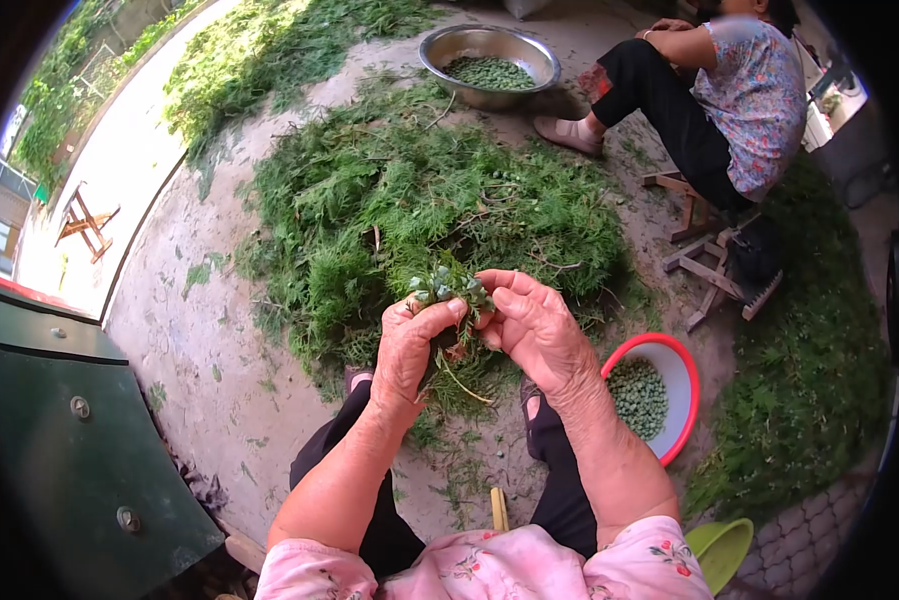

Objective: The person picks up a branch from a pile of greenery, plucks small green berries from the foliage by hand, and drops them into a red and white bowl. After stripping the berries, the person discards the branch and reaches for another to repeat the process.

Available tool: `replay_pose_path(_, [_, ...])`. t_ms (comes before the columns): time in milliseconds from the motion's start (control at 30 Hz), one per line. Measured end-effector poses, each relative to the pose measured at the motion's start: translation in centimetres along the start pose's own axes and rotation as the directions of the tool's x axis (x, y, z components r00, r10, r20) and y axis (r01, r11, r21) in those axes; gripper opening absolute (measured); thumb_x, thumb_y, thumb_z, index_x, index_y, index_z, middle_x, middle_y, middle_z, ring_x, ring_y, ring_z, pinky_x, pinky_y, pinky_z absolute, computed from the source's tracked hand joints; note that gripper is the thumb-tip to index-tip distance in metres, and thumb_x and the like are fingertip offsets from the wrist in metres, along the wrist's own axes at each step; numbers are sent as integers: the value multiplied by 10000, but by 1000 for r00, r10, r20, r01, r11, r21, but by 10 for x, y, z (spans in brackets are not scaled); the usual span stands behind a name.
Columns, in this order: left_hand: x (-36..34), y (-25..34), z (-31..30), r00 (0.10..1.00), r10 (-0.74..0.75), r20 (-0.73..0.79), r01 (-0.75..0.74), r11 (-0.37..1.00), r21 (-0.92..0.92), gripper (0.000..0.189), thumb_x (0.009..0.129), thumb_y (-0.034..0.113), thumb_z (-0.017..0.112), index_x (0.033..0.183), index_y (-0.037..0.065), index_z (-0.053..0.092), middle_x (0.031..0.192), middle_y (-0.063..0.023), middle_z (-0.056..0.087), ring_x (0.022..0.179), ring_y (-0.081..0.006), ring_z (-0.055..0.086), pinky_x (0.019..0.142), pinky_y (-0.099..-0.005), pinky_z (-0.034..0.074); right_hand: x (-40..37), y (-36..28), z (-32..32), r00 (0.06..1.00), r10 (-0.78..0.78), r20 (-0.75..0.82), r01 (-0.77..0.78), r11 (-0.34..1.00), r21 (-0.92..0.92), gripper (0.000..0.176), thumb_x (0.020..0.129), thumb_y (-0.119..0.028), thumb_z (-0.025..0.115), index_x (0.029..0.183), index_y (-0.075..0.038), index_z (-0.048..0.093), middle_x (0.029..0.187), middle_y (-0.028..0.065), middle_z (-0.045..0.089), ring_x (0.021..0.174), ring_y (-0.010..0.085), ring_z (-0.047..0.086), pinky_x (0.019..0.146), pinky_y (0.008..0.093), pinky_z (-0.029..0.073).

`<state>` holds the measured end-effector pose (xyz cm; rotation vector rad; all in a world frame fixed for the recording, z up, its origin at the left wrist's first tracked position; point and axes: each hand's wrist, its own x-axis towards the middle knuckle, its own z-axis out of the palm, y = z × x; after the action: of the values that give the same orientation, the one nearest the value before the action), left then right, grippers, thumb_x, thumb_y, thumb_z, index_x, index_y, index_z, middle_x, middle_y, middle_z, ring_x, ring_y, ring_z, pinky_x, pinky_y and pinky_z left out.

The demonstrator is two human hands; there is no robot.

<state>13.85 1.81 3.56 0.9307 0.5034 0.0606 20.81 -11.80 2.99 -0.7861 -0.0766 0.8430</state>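
My left hand [406, 348] is closed around an evergreen sprig [445, 282] with a cluster of pale blue-green cones, its thumb pressed along the top. A bare stem hangs below the hands. My right hand [537, 328] pinches at the sprig's right side, thumb and forefinger together; what exactly lies between those fingertips is hidden. Both hands are in front of a big heap of cut evergreen branches [409, 200]. Right of my knees stands a white basin with a red rim [691, 385], holding many loose green cones [637, 398].
A metal bowl [439, 75] of green cones stands behind the heap. At upper right a person [749, 90] sits on a low wooden stool, another stool [709, 270] nearby. More greenery [789, 350] lies at right. A green metal panel [69, 460] borders the left.
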Motion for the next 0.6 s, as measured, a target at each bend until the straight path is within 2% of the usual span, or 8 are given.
replay_pose_path(100, [-2,1,0,1000,12,-10,-12,996,85,97,811,128,615,803,31,617,648,-21,592,507,-79,522,442,-207,406,-1,3,0,998,-22,-60,16,996,-90,221,852,-80,591,1054,5,566,836,19,605,685,68,559,537,186,430])
replay_pose_path(167, [-3,-1,-1,998,24,53,-29,993,111,106,821,130,621,853,32,644,665,-10,595,543,-63,509,492,-213,403,-2,4,0,990,-78,-121,43,961,-273,181,852,-94,599,1008,-2,588,788,4,602,653,60,544,525,184,421])
replay_pose_path(300, [-4,-3,2,999,7,40,-13,989,145,96,813,128,635,835,36,648,643,-1,585,558,-71,516,500,-216,401,-2,6,-2,981,-154,-115,112,944,-309,155,856,-105,598,974,-4,602,766,0,599,627,54,530,509,183,410])
replay_pose_path(367, [-5,-4,1,999,-3,52,-4,992,126,96,810,127,636,835,36,648,644,-1,584,561,-70,516,501,-216,401,-3,6,-2,992,-17,-122,15,1000,-22,149,863,-97,586,980,-5,589,766,9,596,618,63,527,513,192,408])
replay_pose_path(400, [-5,-4,0,998,-11,65,4,994,106,96,807,126,638,836,35,649,645,-2,583,564,-69,516,502,-216,401,-3,7,-3,992,-17,-122,14,1000,-21,149,863,-97,586,980,-5,589,766,9,596,618,63,527,513,192,408])
replay_pose_path(467, [-6,0,0,998,-43,52,39,997,71,95,804,124,639,836,35,649,648,-2,584,563,-69,513,500,-215,399,-2,9,-8,999,39,-31,-33,985,169,135,864,-82,575,979,-12,572,784,23,598,639,85,542,530,210,416])
replay_pose_path(533, [-5,2,-1,996,-74,41,72,997,35,95,801,123,640,836,34,649,651,-3,584,561,-68,510,499,-213,397,-2,6,-2,999,7,-54,3,986,166,139,865,-91,576,981,-15,565,789,27,595,653,95,549,538,216,420])
replay_pose_path(600, [-4,1,-2,999,10,39,-13,996,85,95,803,123,637,838,35,649,655,-3,583,557,-68,507,502,-210,398,-2,1,3,997,-27,-76,39,986,161,143,865,-99,577,982,-19,559,795,31,592,667,106,557,545,223,423])
